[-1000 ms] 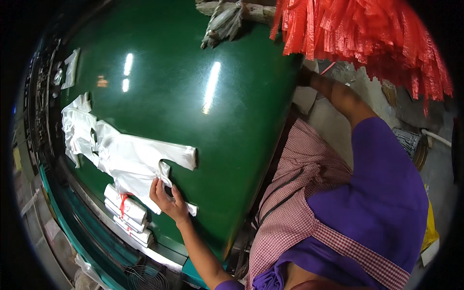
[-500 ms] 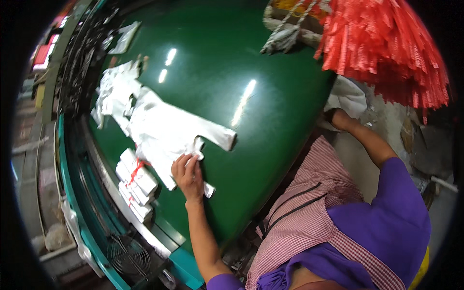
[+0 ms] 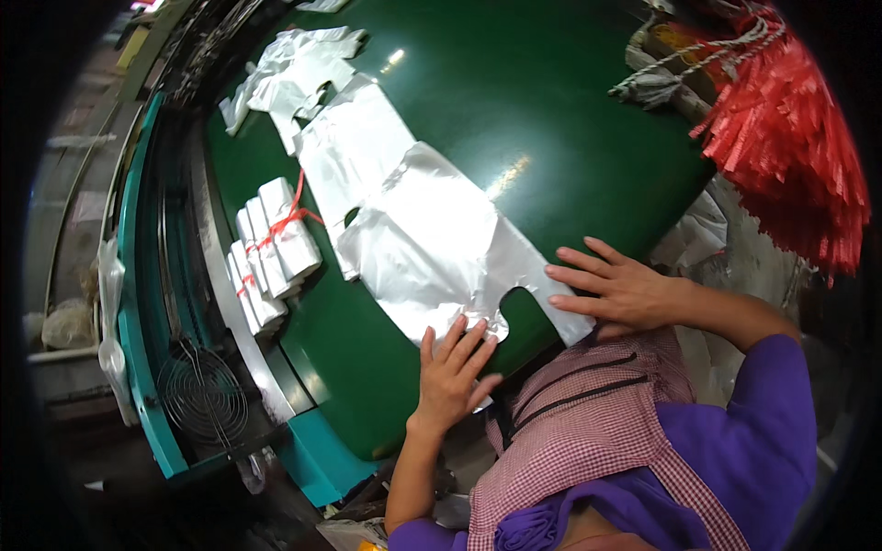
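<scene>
White plastic bag (image 3: 423,239), with cut-out handles, lies flat on the green table (image 3: 551,101) directly ahead of the person. Its long axis runs aslant, from the upper left down toward the lower right, so the handle end points back at the checked apron (image 3: 579,432) and the far end overlaps more white plastic underneath. A rounded notch opens at the near end, and the 2 hands stand on either side of it.

Left of the notch, the left hand (image 3: 450,372) is open, fingers spread, with the fingertips on the bag's near edge; from here the bag stretches away forward. Right of the notch, the right hand (image 3: 634,289) is also open, palm down, its fingertips reaching over the outer edge of the long handle strap (image 3: 537,275); from here the bag's body lies to the left and away. Each hand is nearest to its own side of the notch, and neither is closed around the plastic. Whether the right thumb touches the strap's underside is hard to tell.

Beyond the far end sits a crumpled white piece (image 3: 299,73). To the left, white folded bundles (image 3: 294,250) with red ties rest near the table's edge.
</scene>
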Motion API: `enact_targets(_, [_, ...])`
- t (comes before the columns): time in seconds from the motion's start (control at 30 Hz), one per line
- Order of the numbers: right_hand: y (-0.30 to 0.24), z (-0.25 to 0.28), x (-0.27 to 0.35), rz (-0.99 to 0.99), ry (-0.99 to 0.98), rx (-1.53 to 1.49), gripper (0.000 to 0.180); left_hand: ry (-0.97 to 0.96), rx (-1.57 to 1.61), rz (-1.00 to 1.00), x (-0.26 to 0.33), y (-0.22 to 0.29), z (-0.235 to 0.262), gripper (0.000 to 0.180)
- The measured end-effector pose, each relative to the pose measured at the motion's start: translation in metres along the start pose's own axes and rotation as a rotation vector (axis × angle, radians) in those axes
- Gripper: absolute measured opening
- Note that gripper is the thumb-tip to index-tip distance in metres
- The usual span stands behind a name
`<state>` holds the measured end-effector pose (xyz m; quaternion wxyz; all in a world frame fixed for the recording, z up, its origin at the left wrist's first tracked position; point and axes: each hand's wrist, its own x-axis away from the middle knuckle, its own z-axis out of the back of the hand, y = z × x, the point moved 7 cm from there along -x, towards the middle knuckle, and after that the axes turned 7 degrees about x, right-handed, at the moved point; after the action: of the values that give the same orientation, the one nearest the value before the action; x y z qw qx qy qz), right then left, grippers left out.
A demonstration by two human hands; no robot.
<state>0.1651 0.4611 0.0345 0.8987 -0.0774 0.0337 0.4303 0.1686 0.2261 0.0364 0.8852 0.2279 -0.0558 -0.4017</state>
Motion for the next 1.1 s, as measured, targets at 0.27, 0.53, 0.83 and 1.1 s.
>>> enact_targets(0.27, [0.016,-0.003,-0.023,0.035,0.168,-0.171,0.043,0.098,-0.079,-0.025,0.042,-0.01,0.004,0.048])
enact_targets(0.53, [0.002,0.014,-0.083,0.085,0.201,-0.619,0.023,0.29,0.249,0.184,-0.044,-0.039,0.03,0.026])
enact_targets(0.83, [-0.017,-0.033,-0.122,-0.113,0.012,-0.38,0.028,0.286,-0.089,-0.16,-0.005,0.005,0.004,0.043])
enact_targets(1.1, [0.04,-0.031,-0.16,-0.066,0.179,-0.015,0.056,0.19,0.047,0.216,-0.047,-0.036,0.014,0.017])
